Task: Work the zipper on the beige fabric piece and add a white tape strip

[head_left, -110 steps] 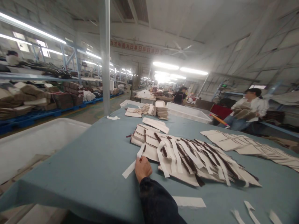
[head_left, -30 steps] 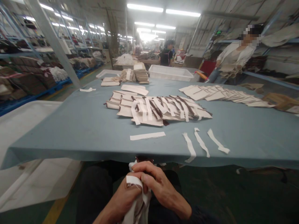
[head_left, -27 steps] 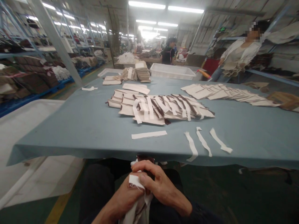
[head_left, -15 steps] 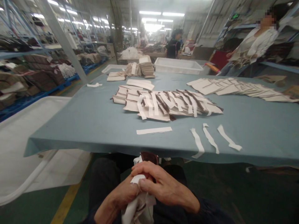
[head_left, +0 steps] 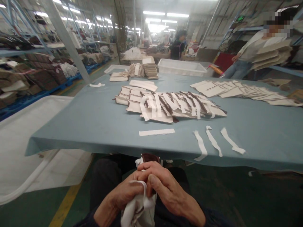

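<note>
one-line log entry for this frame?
left hand: grips white fabric piece | right hand: pinches its top edge | position: below table edge | table: loose white strip

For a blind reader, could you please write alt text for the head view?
Both hands, left hand and right hand, grip a white fabric bundle below a blue-grey table bearing overlapped fabric pieces and loose white strips.

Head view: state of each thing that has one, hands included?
Left hand: closed on the white strip, below the table edge.
Right hand: closed over the same strip.
Fanned pieces: overlapped, flat on table.
Loose strips: flat, near the edge.
Bin: open-topped.
</note>
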`<state>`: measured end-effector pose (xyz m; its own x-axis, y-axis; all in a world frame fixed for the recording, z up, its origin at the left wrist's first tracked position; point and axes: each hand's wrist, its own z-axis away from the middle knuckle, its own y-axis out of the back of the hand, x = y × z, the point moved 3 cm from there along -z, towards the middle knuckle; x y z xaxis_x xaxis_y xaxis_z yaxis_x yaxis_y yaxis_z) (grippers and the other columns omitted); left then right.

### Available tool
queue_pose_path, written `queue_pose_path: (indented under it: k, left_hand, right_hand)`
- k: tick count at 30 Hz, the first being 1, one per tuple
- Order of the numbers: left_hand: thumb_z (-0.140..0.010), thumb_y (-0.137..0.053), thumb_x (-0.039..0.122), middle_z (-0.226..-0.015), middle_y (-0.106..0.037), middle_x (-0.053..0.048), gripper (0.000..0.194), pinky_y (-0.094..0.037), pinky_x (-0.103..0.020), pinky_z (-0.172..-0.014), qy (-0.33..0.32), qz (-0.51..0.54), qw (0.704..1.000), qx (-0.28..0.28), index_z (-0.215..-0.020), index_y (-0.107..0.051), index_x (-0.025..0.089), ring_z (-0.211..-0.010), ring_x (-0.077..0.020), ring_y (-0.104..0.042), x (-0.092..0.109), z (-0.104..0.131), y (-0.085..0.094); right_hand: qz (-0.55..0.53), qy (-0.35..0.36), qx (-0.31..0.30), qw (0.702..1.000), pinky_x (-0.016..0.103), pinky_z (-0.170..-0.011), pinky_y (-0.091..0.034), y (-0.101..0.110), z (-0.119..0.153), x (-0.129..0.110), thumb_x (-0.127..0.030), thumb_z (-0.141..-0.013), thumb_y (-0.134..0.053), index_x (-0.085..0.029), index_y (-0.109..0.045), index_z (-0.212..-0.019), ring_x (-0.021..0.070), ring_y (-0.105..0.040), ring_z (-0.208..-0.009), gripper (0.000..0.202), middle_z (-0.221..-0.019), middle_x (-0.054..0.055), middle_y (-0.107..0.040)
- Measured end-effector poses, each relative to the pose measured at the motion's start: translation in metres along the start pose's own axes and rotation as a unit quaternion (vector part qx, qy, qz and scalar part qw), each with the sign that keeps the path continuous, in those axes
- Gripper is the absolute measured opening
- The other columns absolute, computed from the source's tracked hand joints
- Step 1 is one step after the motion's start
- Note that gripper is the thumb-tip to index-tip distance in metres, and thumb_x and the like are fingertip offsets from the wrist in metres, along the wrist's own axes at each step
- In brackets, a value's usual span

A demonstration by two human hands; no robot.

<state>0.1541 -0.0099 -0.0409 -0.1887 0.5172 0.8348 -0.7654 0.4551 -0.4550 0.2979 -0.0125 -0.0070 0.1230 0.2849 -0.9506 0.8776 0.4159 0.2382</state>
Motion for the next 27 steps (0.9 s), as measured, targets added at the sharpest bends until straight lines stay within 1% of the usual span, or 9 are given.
queue_pose_path:
  k: [3, 5, 7, 8, 11, 14, 20, 23, 27]
  left_hand:
    - [-0.061, -0.067, 0.018, -0.068, -0.059, 0.001, 0.008, -0.042, -0.025, -0.062, -0.003, -0.056, 0.998, -0.031, -0.069, -0.065, 0.017, -0.065, -0.015, -0.05, 0.005, 0.001, -0.002]
    - [-0.065, -0.067, 0.019, -0.081, -0.066, -0.001, 0.014, -0.05, -0.031, -0.08, -0.022, -0.123, 0.992, -0.013, -0.078, -0.07, 0.019, -0.082, -0.0207, -0.059, 0.009, 0.003, 0.0]
    - [-0.069, -0.065, 0.021, -0.088, -0.069, -0.002, 0.013, -0.048, -0.035, -0.097, -0.039, -0.167, 0.985, 0.017, -0.08, -0.072, 0.021, -0.097, -0.0249, -0.06, 0.01, 0.005, 0.003]
    - [-0.07, -0.063, 0.022, -0.088, -0.069, -0.002, 0.012, -0.047, -0.035, -0.099, -0.042, -0.169, 0.984, 0.028, -0.077, -0.072, 0.021, -0.099, -0.0259, -0.06, 0.01, 0.006, 0.005]
    - [-0.067, -0.061, 0.022, -0.087, -0.069, -0.003, 0.013, -0.049, -0.035, -0.094, -0.045, -0.163, 0.985, 0.034, -0.073, -0.072, 0.021, -0.095, -0.0263, -0.06, 0.011, 0.005, 0.005]
    - [-0.067, -0.062, 0.019, -0.088, -0.069, -0.003, 0.017, -0.049, -0.034, -0.089, -0.057, -0.165, 0.984, 0.037, -0.079, -0.074, 0.019, -0.089, -0.0237, -0.058, 0.016, 0.004, 0.001]
    - [-0.064, -0.062, 0.019, -0.08, -0.065, -0.002, 0.019, -0.046, -0.03, -0.08, -0.08, -0.147, 0.981, 0.1, -0.081, -0.07, 0.016, -0.085, -0.0222, -0.056, 0.026, 0.01, 0.0]
    - [-0.063, -0.063, 0.02, -0.083, -0.063, -0.002, 0.019, -0.043, -0.028, -0.074, -0.081, -0.149, 0.981, 0.089, -0.082, -0.066, 0.014, -0.08, -0.0192, -0.052, 0.024, 0.012, 0.003]
    - [-0.068, -0.065, 0.024, -0.078, -0.052, 0.001, 0.016, -0.036, -0.027, -0.065, -0.063, -0.152, 0.985, 0.059, -0.081, -0.061, 0.014, -0.072, -0.0152, -0.041, 0.02, 0.012, 0.006]
  right_hand:
    - [0.026, -0.007, -0.001, 1.0, 0.037, -0.109, -0.049, -0.003, 0.0, -0.005, -0.029, -0.107, -0.048, -0.02, -0.072, -0.103, 0.02, -0.063, -0.122, 0.026, -0.128, 0.008, -0.07]
    - [0.044, -0.007, -0.026, 0.999, 0.036, -0.11, -0.048, -0.007, -0.001, -0.01, -0.025, -0.106, -0.052, -0.02, -0.073, -0.103, 0.0194, -0.063, -0.123, 0.021, -0.131, 0.007, -0.069]
    - [0.069, 0.004, -0.04, 0.997, 0.036, -0.112, -0.047, -0.011, -0.003, -0.014, -0.024, -0.105, -0.054, -0.02, -0.073, -0.108, 0.019, -0.062, -0.126, 0.019, -0.134, 0.008, -0.068]
    - [0.085, 0.015, -0.039, 0.996, 0.036, -0.114, -0.046, -0.013, -0.003, -0.016, -0.023, -0.105, -0.055, -0.019, -0.073, -0.109, 0.0193, -0.061, -0.127, 0.018, -0.135, 0.009, -0.068]
    - [0.12, 0.038, -0.015, 0.992, 0.038, -0.115, -0.045, -0.015, -0.003, -0.018, -0.021, -0.103, -0.058, -0.017, -0.071, -0.106, 0.0209, -0.06, -0.129, 0.015, -0.134, 0.012, -0.069]
    - [0.123, 0.016, 0.008, 0.992, 0.039, -0.116, -0.046, -0.014, -0.004, -0.014, -0.02, -0.099, -0.062, -0.018, -0.072, -0.099, 0.0218, -0.06, -0.131, 0.01, -0.134, 0.011, -0.069]
    - [0.132, -0.004, 0.009, 0.991, 0.046, -0.116, -0.046, -0.013, -0.004, -0.007, -0.025, -0.1, -0.062, -0.019, -0.071, -0.099, 0.0254, -0.058, -0.134, 0.011, -0.138, 0.013, -0.067]
    - [0.076, -0.042, 0.021, 0.996, 0.046, -0.114, -0.046, -0.012, -0.004, -0.005, -0.022, -0.092, -0.069, -0.019, -0.068, -0.094, 0.0269, -0.059, -0.134, 0.003, -0.139, 0.013, -0.066]
    - [0.012, -0.065, 0.025, 0.998, 0.045, -0.113, -0.045, -0.01, -0.003, -0.005, -0.02, -0.088, -0.072, -0.02, -0.064, -0.087, 0.0267, -0.059, -0.134, 0.008, -0.136, 0.012, -0.067]
